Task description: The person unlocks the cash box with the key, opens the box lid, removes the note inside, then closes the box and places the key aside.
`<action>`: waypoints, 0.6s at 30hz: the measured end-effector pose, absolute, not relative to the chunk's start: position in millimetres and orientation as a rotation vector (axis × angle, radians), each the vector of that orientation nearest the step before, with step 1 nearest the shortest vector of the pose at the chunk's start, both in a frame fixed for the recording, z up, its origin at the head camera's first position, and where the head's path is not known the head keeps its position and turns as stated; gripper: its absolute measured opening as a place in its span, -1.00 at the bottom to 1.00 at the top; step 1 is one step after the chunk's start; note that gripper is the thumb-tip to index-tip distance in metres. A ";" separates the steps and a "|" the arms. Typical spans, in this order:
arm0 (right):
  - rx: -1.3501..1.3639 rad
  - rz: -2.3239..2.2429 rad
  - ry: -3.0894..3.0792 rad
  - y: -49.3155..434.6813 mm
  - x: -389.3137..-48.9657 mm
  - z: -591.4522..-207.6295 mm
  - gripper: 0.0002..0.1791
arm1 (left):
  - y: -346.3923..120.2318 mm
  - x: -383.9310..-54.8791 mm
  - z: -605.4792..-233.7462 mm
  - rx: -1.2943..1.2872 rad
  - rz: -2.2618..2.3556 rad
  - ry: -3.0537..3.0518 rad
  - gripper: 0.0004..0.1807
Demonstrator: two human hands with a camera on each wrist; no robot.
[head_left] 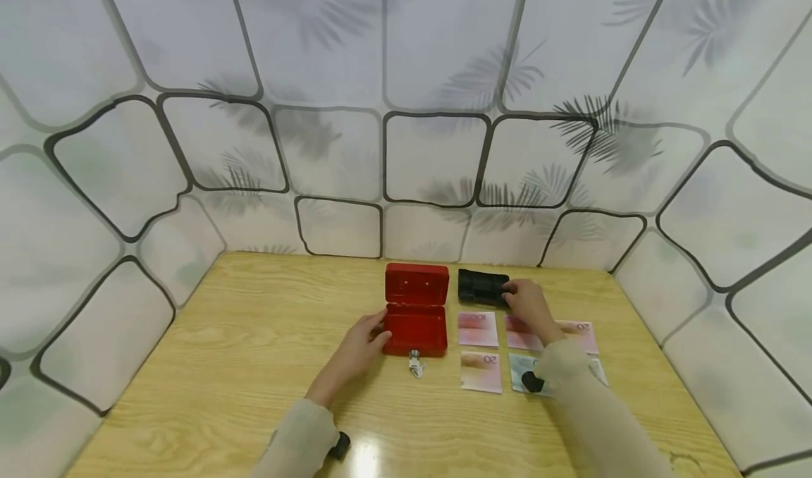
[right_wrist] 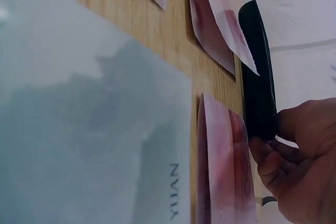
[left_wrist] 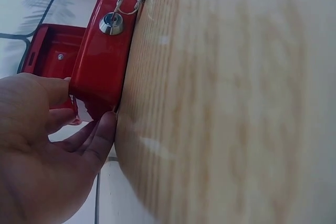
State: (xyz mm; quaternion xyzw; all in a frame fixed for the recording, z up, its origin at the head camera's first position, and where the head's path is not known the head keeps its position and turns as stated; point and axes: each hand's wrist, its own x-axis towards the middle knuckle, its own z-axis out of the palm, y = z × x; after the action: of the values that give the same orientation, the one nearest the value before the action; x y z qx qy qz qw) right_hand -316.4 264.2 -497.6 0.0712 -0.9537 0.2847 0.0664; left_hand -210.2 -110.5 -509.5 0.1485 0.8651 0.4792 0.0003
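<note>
A red metal cash box stands with its lid raised, and its inside shows bare red. My left hand is at the box's left end, fingers and thumb touching that side near the rim and the tabletop, as the left wrist view shows. On the box's front, a key with a ring sits in the round lock. My right hand pinches the right end of a black wallet between thumb and fingers. The wallet lies closed, right of the lid; in the right wrist view the wallet appears edge-on.
Banknotes lie in two rows right of the box: a pink note, a 20 note, a pink note partly under my right wrist, another 20 note and blue-green paper under the sleeve. A patterned curtain encloses the wooden table.
</note>
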 end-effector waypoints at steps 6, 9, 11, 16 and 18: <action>0.138 0.895 -2.824 263.9 -312.5 -498.8 -0.84 | -109.8 -210.3 -510.0 0.470 1.489 2.716 -0.43; 0.090 0.932 -2.806 264.6 -309.0 -495.0 -0.81 | -109.7 -210.1 -509.4 0.466 1.480 2.703 -0.42; 0.074 0.937 -2.791 264.6 -305.7 -490.0 -0.80 | -109.8 -210.1 -508.1 0.467 1.470 2.703 -0.42; 0.094 0.931 -2.757 260.9 -290.0 -469.9 -0.79 | -110.2 -209.2 -503.1 0.449 1.469 2.697 -0.41; 0.106 0.938 -2.751 258.3 -280.7 -461.6 -0.80 | -110.0 -208.9 -501.9 0.435 1.470 2.693 -0.41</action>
State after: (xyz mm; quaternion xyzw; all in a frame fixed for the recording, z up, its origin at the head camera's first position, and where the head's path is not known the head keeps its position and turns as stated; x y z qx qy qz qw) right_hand -280.7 258.3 -461.6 0.0362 -0.9395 0.3203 0.1161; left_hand -208.9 -110.0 -501.9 0.1403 0.8688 0.4744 0.0213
